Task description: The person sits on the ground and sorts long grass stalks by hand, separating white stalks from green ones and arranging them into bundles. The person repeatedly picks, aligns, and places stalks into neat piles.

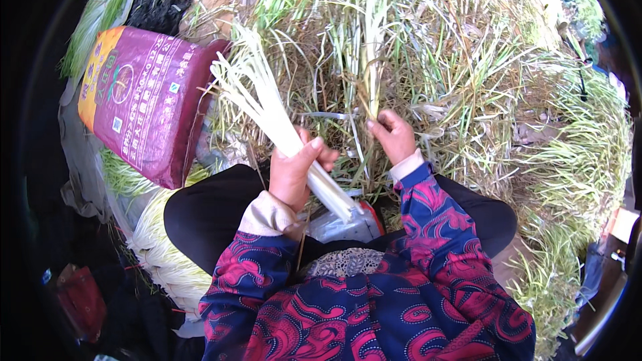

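Note:
My left hand [293, 168] is wrapped round a bunch of pale chive-like stalks [271, 110]. The loose, fanned ends point up and left, while the even, trimmed-looking ends reach down toward my lap. To its right, my right hand [394, 135] pinches the near end of some green-yellow stalks [372, 77] lying on the heap ahead of me. Their far ends run into a large heap of green and dry leafy stalks [461, 73]. Below the held bunch, between my legs, sits a clear plastic-covered thing [344, 226] with a red edge, partly hidden.
A full purple and yellow sack [150, 103] stands at the left. Neat rows of pale stalks [167, 247] lie beside my left knee, and more green bundles [103, 13] at the far left. A thin pale strip [326, 115] lies across the heap.

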The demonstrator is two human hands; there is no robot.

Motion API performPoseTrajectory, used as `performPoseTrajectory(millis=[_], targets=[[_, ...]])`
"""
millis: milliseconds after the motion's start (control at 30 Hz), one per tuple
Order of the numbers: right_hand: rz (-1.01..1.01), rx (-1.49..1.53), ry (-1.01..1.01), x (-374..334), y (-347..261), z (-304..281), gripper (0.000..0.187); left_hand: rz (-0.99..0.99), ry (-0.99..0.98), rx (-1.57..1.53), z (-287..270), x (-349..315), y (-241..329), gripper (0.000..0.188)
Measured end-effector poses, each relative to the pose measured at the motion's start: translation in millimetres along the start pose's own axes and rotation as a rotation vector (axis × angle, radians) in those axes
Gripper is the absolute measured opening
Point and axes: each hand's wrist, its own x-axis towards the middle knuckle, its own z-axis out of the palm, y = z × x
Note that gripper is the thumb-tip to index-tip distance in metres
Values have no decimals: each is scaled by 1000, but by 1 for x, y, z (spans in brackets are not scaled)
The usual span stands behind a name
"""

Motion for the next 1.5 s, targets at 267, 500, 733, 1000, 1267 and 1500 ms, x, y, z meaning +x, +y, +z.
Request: performPoseTrajectory(millis=[267,500,733,1000,1267,1500], targets=[[-541,-458,19,-57,-60,43,20,168,52,155,-16,1,6,16],[-30,373,19,-61,-64,41,9,209,331,-64,-24,9,9,14],[-60,984,484,-56,-40,-133,14,385,463,-229,-43,11,36,11],[68,95,-215,-38,-80,-12,28,50,-9,-88,-21,3,23,19],[385,553,-638,-38,-55,46,22,80,74,11,-29,4,20,17],[272,496,-499,-36,-60,44,14,67,124,80,-26,3,4,17]])
